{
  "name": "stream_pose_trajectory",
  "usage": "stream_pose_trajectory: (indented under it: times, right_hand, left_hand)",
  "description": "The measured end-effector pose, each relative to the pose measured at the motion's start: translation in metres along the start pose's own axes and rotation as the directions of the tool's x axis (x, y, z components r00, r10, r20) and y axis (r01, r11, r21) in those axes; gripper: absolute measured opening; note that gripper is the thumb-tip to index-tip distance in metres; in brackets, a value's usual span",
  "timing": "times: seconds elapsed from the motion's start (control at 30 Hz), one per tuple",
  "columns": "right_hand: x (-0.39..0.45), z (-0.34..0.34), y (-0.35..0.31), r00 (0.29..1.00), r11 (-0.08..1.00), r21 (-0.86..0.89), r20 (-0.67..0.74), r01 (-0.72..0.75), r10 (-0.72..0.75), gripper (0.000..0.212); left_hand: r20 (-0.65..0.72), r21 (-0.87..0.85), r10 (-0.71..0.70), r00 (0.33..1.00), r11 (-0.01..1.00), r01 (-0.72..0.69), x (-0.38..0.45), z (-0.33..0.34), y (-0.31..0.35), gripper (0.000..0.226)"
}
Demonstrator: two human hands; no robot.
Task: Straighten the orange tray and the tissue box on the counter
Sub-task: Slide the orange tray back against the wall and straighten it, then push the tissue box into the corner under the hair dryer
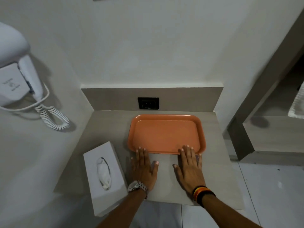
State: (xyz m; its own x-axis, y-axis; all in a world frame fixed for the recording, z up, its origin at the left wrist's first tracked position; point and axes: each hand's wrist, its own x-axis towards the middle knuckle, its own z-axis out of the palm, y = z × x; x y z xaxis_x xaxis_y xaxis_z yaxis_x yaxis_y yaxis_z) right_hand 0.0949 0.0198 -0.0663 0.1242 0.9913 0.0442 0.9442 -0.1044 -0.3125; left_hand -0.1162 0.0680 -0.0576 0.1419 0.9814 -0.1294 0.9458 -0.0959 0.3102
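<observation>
One orange tray [166, 134] and one tissue box [105, 176] are seen on the grey worktop [105, 127]. The tray is set near the back wall, right of centre, roughly square to the worktop's rear edge, and nothing is held in it. The tissue box is placed at the front left, slightly angled, its near end past the front edge; white tissue is seen in its oval slot. Two hands are laid flat on the worktop: the left hand [144, 168] and the right hand [189, 168], each grip spread, with fingertips [187, 148] touching the tray's near rim. One black socket [148, 103] is mounted behind the tray, and one hairdryer [18, 68] on the left wall.
</observation>
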Motion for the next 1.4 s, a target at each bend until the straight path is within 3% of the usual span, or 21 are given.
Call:
stream_pose_trajectory:
  times: [0.43,0.73,0.83,1.0,1.2,1.27,1.4]
  right_hand:
    - [0.05,0.0,0.008,0.996,0.999,0.014,0.082,-0.032,0.031,0.072]
    - [0.049,-0.011,-0.009,0.993,0.995,0.057,0.088,-0.085,0.079,0.073]
    - [0.05,-0.019,-0.032,0.997,0.998,0.048,0.072,-0.035,0.032,0.074]
    - [0.063,-0.025,-0.09,0.975,0.975,0.099,0.08,0.2,-0.208,0.075]
    - [0.065,-0.014,-0.171,0.872,0.864,0.268,0.133,0.426,-0.471,0.072]
    - [0.056,-0.005,-0.192,0.855,0.831,0.396,0.179,0.391,-0.487,0.075]
    - [0.033,0.013,-0.215,0.845,0.795,0.581,0.326,0.173,-0.423,0.082]
  left_hand:
    - [0.084,0.01,0.065,0.994,0.998,-0.066,0.054,-0.022,-0.006,0.078]
    - [0.007,-0.014,0.068,0.998,0.998,-0.067,0.052,-0.028,-0.014,0.079]
    - [-0.051,-0.006,0.008,0.999,1.0,-0.009,0.047,-0.044,-0.024,0.081]
    - [-0.136,-0.084,-0.153,0.979,0.986,0.142,0.024,-0.075,-0.06,0.082]
    - [-0.204,-0.186,-0.439,0.875,0.895,0.406,-0.03,-0.096,-0.106,0.078]
    - [-0.206,-0.243,-0.533,0.82,0.84,0.485,-0.05,-0.098,-0.117,0.078]
    - [-0.138,-0.398,-0.651,0.746,0.726,0.561,-0.079,-0.093,-0.129,0.077]
